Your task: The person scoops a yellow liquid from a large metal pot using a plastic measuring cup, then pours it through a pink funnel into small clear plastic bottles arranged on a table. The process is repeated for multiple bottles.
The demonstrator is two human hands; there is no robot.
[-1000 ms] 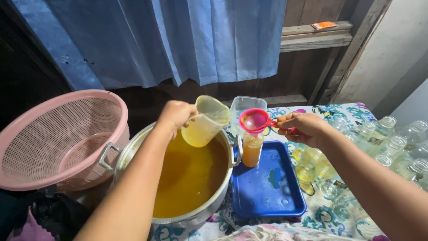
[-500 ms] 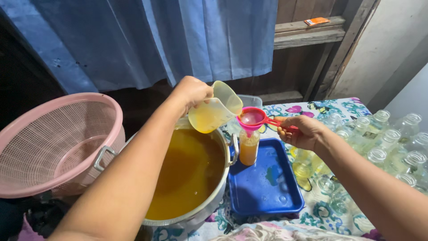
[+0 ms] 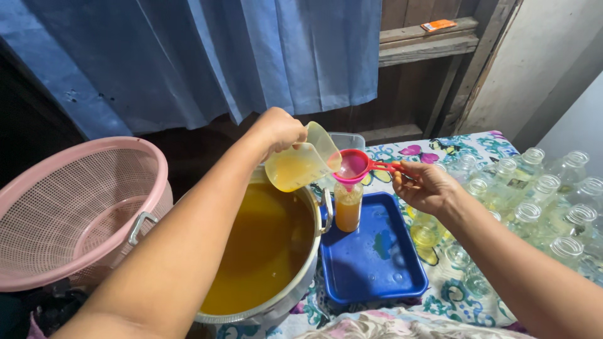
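Left hand grips the tilted jug of orange liquid over the funnel, whose handle right hand pinches, seated on the bottle standing in the blue tray.

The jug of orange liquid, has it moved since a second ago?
Yes. The jug went up and right from over the pot, and now tips at the red funnel.

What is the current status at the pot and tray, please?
Left hand tilts jug over funnel. Right hand steadies funnel handle. Bottle partly full on tray. Nothing obstructing.
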